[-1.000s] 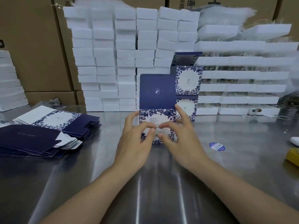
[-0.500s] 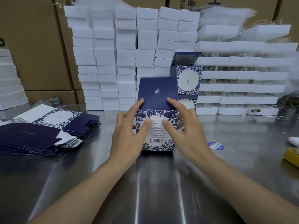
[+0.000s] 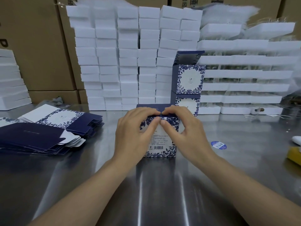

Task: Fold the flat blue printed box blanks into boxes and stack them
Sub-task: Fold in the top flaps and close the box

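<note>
We noted the navy lid [image 3: 146, 106], upright a second before, folded down onto the box [image 3: 160, 145] at mid-surface [image 3: 156, 185]. Left hand [image 3: 135, 129] and right hand [image 3: 184, 130] gripped its top edge, thumbs in front. Closing looked nearly done, stacking next.

Packing workshop: steel table [image 3: 228, 168], stacked white foam blocks [image 3: 128, 62], cardboard cartons [image 3: 35, 46].

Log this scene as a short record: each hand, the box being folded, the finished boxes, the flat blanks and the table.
Box: upright on the table, dark lid pressed down
Left hand: pinches the box's top edge, fingers on the lid
Right hand: does the same beside it
Finished boxes: two stacked behind it, top flap open
Blanks: flat piles at the left
Table: shiny metal
</note>
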